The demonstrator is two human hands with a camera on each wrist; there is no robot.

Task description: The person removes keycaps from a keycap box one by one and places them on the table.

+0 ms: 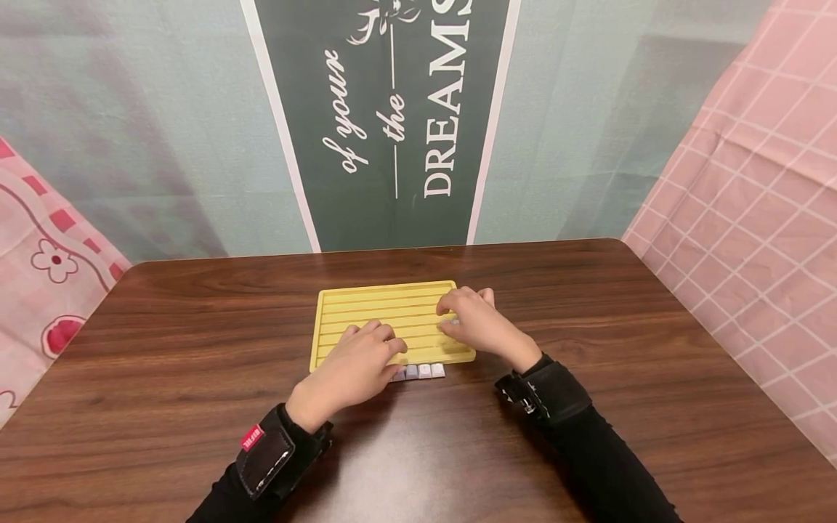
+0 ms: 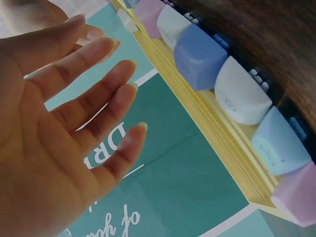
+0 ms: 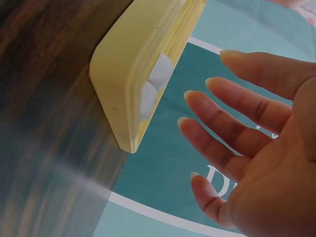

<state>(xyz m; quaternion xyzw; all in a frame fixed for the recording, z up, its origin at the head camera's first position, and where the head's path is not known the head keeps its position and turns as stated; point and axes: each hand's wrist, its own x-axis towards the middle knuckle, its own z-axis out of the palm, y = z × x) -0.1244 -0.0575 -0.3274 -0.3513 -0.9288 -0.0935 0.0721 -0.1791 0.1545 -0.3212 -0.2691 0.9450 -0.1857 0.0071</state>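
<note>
A yellow ridged tray [image 1: 375, 309] lies on the table under both hands. My left hand [image 1: 358, 367] hovers over its front edge, its fingers loosely bent and apart with nothing between them. Along that edge, outside the tray, runs a row of keycaps [image 1: 425, 371]; pink, white, blue and light blue ones show in the left wrist view, such as a white keycap [image 2: 242, 91]. Over the tray's right end my right hand [image 1: 480, 325] has its fingers spread and relaxed, holding nothing. Two whitish keycaps [image 3: 160, 71] sit inside the tray near it.
The dark wooden table [image 1: 588, 305] surrounds the tray. Behind it hangs a green backdrop with white lettering [image 1: 392, 123]. Pink patterned cloths stand at the left and right [image 1: 758, 218] sides.
</note>
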